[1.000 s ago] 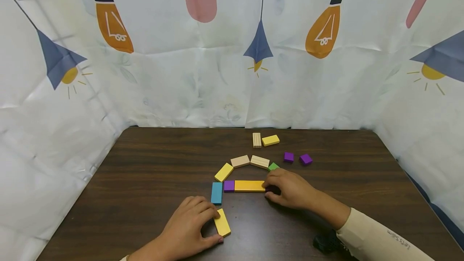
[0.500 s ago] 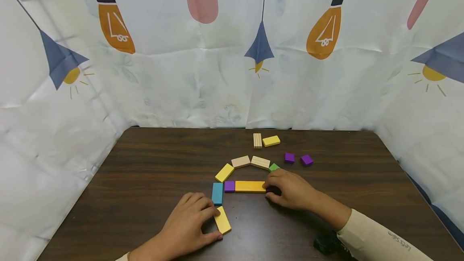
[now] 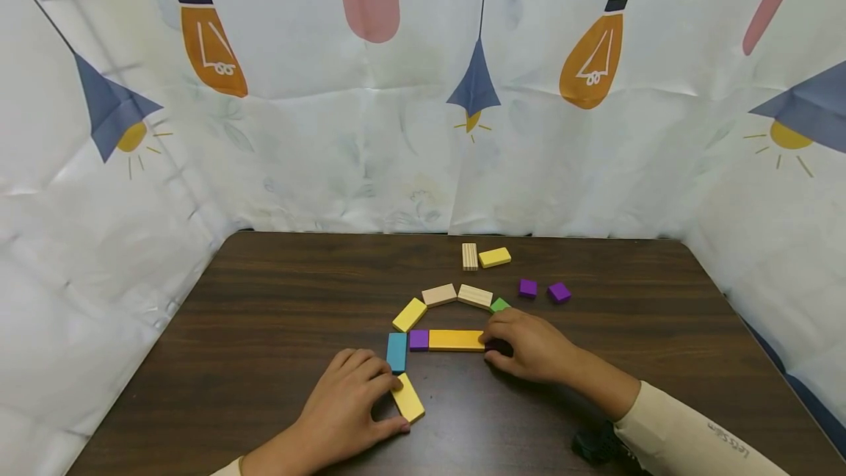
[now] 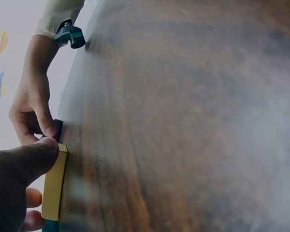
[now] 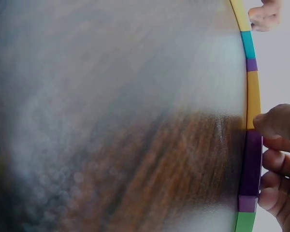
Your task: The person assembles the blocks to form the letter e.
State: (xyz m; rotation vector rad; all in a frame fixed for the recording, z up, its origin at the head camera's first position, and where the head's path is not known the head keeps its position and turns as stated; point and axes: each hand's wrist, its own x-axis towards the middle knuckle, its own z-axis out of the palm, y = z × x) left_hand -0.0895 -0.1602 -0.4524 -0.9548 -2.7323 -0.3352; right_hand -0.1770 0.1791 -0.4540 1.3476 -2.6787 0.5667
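In the head view my left hand (image 3: 346, 406) pinches a yellow block (image 3: 409, 399) lying at a slant, thumb at its near end and fingers on its left side. The yellow block meets the near end of a blue block (image 3: 396, 352). My right hand (image 3: 529, 340) is at the right end of an orange block (image 3: 456, 340). In the right wrist view its thumb presses where the orange block meets a dark purple block (image 5: 251, 162), with the fingers along the far side. A small purple block (image 3: 419, 340) fits between the blue and orange blocks.
Another yellow block (image 3: 409, 314), a tan block (image 3: 439, 294), a striped wooden block (image 3: 474, 296) and a green block (image 3: 499, 305) curve above. Beyond lie two purple cubes (image 3: 527, 287), an upright-looking striped block (image 3: 469, 256) and a yellow one (image 3: 495, 257). A patterned curtain (image 3: 357, 160) borders the brown table (image 3: 277, 292).
My left hand has slid the slanted yellow block away from me, closing the gap to the blue block. The right hand stays in place at the orange block's end.
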